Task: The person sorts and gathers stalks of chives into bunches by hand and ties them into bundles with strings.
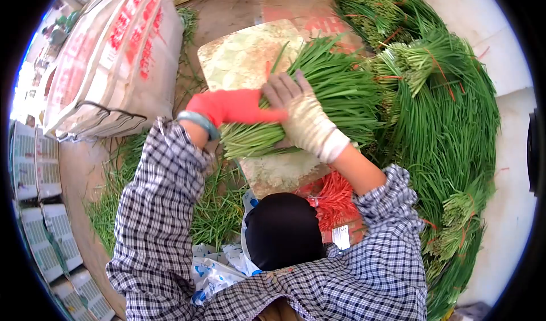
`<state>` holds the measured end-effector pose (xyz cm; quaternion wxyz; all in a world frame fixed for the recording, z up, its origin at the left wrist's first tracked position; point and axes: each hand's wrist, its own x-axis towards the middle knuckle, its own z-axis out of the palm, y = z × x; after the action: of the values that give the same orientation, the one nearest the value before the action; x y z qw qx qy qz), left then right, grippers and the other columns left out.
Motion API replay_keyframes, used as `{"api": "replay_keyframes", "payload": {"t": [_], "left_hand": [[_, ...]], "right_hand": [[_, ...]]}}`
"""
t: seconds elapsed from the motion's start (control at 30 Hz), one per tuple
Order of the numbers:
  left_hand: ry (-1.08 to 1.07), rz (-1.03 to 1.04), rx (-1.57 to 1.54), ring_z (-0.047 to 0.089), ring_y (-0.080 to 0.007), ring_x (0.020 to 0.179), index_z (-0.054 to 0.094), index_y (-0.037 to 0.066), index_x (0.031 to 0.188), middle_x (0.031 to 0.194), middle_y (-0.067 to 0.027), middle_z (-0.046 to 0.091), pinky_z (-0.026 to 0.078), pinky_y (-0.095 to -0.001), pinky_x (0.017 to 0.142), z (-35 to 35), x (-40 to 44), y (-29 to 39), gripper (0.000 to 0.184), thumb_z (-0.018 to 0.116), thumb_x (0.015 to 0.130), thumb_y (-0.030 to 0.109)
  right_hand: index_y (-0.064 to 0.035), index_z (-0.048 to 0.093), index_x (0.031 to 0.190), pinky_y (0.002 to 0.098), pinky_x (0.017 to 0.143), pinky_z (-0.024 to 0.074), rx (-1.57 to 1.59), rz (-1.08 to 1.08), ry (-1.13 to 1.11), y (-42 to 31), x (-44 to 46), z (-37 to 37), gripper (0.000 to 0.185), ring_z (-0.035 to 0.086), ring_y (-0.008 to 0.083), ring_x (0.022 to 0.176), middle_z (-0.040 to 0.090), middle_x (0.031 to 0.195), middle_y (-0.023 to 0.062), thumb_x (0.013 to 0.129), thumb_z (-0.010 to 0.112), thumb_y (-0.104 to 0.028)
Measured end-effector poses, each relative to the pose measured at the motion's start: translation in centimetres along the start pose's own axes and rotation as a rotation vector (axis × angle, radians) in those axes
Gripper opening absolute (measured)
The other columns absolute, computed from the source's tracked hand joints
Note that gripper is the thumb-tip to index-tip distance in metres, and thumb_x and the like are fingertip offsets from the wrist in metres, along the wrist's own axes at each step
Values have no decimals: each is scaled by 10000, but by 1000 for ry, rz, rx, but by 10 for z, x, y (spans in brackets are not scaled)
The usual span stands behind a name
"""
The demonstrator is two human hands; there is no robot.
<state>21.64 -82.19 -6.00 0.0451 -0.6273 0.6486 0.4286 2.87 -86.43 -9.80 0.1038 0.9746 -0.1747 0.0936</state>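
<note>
A bundle of garlic chives lies across a worn pale board, its light cut ends to the left and green leaves to the right. My right hand, in a dirty white and grey glove, grips the bundle from above, with its fingers over the stalks. Across the pale stalk end reaches my left hand in a red glove, touching or very near my right hand. Motion blurs its fingers, so their grip is unclear. A short red strand shows just beyond the hands.
Tied chive bundles are piled along the right. Red ties lie by my right forearm. The board is beneath the bundle. White crates with red writing stand at left. Loose green scraps litter the floor. A black rounded thing is below.
</note>
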Motion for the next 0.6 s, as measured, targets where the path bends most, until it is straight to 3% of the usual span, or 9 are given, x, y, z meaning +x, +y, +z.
{"api": "replay_keyframes", "payload": {"t": [0.03, 0.07, 0.1, 0.17, 0.27, 0.33, 0.37, 0.47, 0.6], "left_hand": [[30, 62, 16, 604, -347, 1069, 551, -10, 1252, 1148, -241, 628, 483, -394, 906, 10, 1, 7, 839, 711, 717, 615], [16, 76, 23, 604, -347, 1069, 551, -10, 1252, 1148, -241, 628, 483, -394, 906, 22, 1, 10, 839, 711, 717, 615], [154, 77, 69, 603, -357, 1054, 556, -11, 1238, 1131, -236, 629, 484, -395, 906, 34, 2, 10, 848, 750, 671, 588], [476, 108, 73, 631, -365, 935, 605, -47, 1102, 1021, -233, 632, 509, -405, 845, 61, 4, 3, 878, 808, 527, 584], [593, 206, 164, 615, -364, 992, 570, -51, 1158, 1119, -238, 599, 508, -409, 856, 72, 5, 0, 885, 816, 543, 535], [554, 169, 133, 602, -368, 1022, 504, -70, 1236, 1165, -245, 576, 505, -405, 876, 71, 5, 2, 951, 825, 545, 501], [550, 123, 74, 600, -371, 1023, 464, -73, 1275, 1157, -243, 576, 502, -404, 885, 70, 4, 4, 995, 830, 542, 491], [563, 112, 18, 594, -379, 1029, 400, -75, 1328, 1154, -238, 573, 500, -403, 892, 76, 0, 7, 1058, 838, 536, 472], [690, 225, 88, 567, -376, 1074, 399, -32, 1326, 1177, -228, 553, 467, -418, 931, 89, -5, 9, 994, 854, 549, 388]], "right_hand": [[6, 378, 1398, 528, 1129, 254, 9, -29, 24, 3, 4, 19, 951, 442, 317, 1291, 482, 1356, 184, 630, 776, -389], [12, 367, 1401, 523, 1128, 258, 21, -57, 47, 5, 4, 28, 1039, 441, 316, 1292, 483, 1351, 187, 572, 815, -424], [4, 365, 1408, 520, 1130, 259, 135, -79, -103, 7, 3, 10, 1100, 441, 317, 1289, 486, 1352, 175, 521, 845, -433], [1, 368, 1408, 520, 1130, 260, 162, -93, -95, 7, 0, 10, 1099, 441, 318, 1289, 483, 1357, 169, 517, 850, -423], [-19, 388, 1404, 541, 1126, 262, 159, -107, -76, 0, -10, -3, 1120, 437, 319, 1290, 460, 1384, 158, 481, 865, -438], [-67, 407, 1406, 566, 1120, 260, 65, -136, -74, -1, -22, -18, 1036, 427, 314, 1295, 442, 1406, 142, 536, 830, -435], [-120, 419, 1406, 581, 1112, 264, 30, -139, 63, -3, -31, 15, 802, 433, 315, 1287, 439, 1412, 126, 701, 724, -352], [-140, 444, 1386, 572, 1106, 283, 64, -125, 94, 12, -14, 10, 584, 454, 302, 1271, 470, 1380, 112, 824, 580, -226], [-135, 486, 1351, 568, 1086, 321, 117, -155, 84, 11, -13, 23, 529, 478, 292, 1272, 501, 1382, 105, 833, 568, -205]]}}
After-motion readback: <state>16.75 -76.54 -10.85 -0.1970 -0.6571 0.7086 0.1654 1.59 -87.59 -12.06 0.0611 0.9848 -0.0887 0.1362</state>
